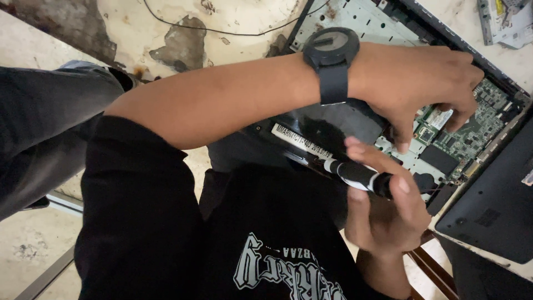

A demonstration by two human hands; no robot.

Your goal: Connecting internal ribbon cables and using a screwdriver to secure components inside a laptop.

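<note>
Black short-sleeved cotton T-shirt [166, 233] with pale grey printed lettering on the chest, dark grey trousers [50, 128], round matte black wristwatch [331, 53] with dark dial and black rubber strap on one bare forearm.

A long white label [300, 141] with black print lies on the black battery [327, 125] of the open laptop [388, 28], just below my left forearm. A small white sticker [441, 118] sits on the green board [472, 130] under my left hand [416, 83]. My watch [331, 47] shows a round, dark screen.
</note>
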